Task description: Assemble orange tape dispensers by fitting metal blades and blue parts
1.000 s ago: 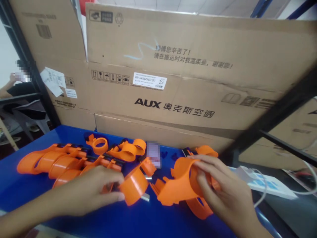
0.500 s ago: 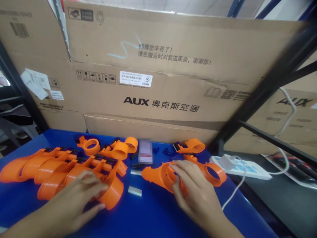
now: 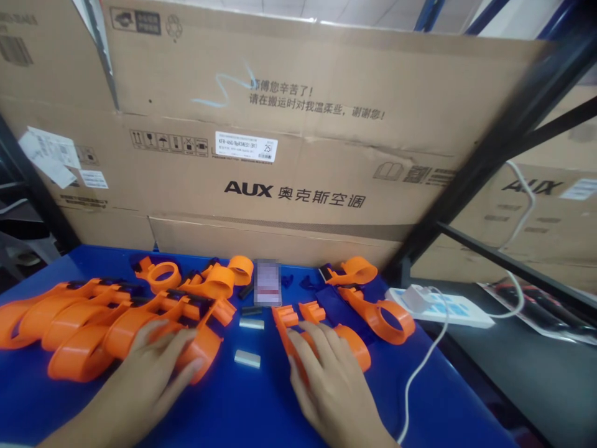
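Note:
My left hand (image 3: 148, 367) lies flat, fingers stretched, on the right end of a row of orange plastic parts (image 3: 79, 323) on the blue table (image 3: 242, 404). My right hand (image 3: 326, 373) rests palm down, fingers spread, on another orange part (image 3: 347, 339) whose toothed end points away from me. Two small silver blocks (image 3: 247, 358) lie on the table between my hands. More orange ring pieces (image 3: 163, 274) sit behind the row, and an orange ring arm (image 3: 382, 317) lies just right of my right hand.
Large brown cardboard boxes (image 3: 298, 143) marked AUX stand along the back of the table. A black rack post (image 3: 480, 155) slants down at the right. A white power strip (image 3: 438, 305) with a white cable lies on the dark surface at right.
Both hands have set their orange parts down flat on the table and now lie open on them. The view has shifted slightly to the right.

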The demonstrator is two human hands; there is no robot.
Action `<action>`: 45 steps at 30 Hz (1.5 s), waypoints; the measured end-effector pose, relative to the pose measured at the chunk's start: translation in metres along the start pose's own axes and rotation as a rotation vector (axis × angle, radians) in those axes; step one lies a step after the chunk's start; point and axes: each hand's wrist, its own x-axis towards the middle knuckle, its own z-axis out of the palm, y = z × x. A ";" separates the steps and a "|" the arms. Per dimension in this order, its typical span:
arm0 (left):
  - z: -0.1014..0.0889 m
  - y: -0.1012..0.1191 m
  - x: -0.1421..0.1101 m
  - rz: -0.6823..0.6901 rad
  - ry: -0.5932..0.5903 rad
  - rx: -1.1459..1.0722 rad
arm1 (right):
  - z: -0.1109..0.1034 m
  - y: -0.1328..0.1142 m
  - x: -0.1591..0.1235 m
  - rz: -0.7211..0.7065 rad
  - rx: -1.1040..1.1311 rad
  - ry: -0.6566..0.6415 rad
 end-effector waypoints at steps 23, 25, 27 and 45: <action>-0.034 -0.066 -0.003 0.327 -0.100 -0.017 | -0.001 -0.003 -0.009 0.135 0.018 -0.165; -0.036 -0.068 0.002 0.402 -0.089 0.014 | 0.000 -0.002 -0.008 0.132 0.023 -0.167; -0.035 -0.070 0.003 0.411 -0.079 0.042 | 0.001 -0.002 -0.008 0.135 0.024 -0.176; -0.013 -0.001 0.010 0.150 0.199 0.124 | 0.004 -0.002 -0.002 0.106 0.012 -0.156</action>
